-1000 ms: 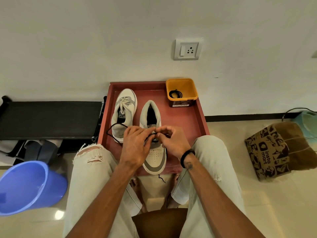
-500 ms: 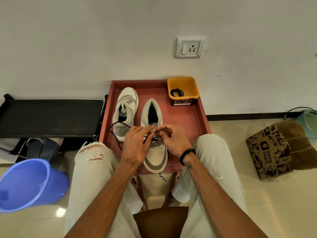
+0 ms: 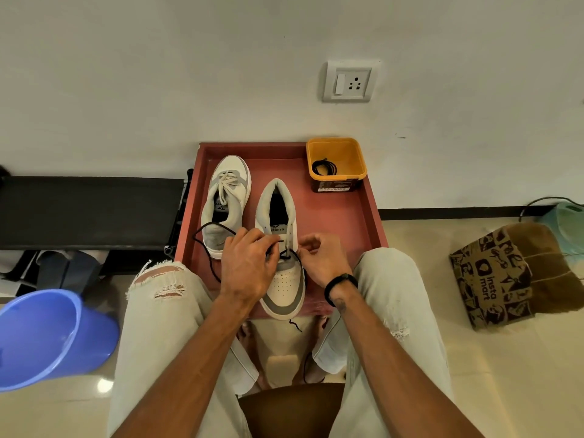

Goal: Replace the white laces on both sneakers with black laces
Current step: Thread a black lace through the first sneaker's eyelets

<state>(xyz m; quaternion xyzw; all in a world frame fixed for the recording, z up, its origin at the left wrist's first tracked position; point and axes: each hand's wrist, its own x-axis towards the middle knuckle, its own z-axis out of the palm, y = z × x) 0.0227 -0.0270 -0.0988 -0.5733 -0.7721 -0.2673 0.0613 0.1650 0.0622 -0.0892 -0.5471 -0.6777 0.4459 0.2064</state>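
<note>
Two white-and-grey sneakers lie on a red tray (image 3: pixel 347 216). The left sneaker (image 3: pixel 226 197) has its white laces tied. The right sneaker (image 3: pixel 282 279) has no white lace; a black lace (image 3: pixel 205 248) is threaded through its lowest eyelets and loops out to the left. My left hand (image 3: pixel 249 267) pinches the black lace over the sneaker's eyelets. My right hand (image 3: pixel 322 260) is curled at the sneaker's right side and pinches the lace's other part. A second black lace (image 3: pixel 324 168) lies coiled in a yellow tub (image 3: pixel 344 153) at the tray's back right.
A blue bucket (image 3: pixel 47 339) stands on the floor at the left. A black bench (image 3: pixel 88 210) runs along the wall at the left. A printed paper bag (image 3: pixel 499 276) sits at the right. My knees flank the tray's near edge.
My hands have drawn apart: the right hand moved right off the sneaker's tongue, and the lace now stretches between them. The eyelet row is uncovered.
</note>
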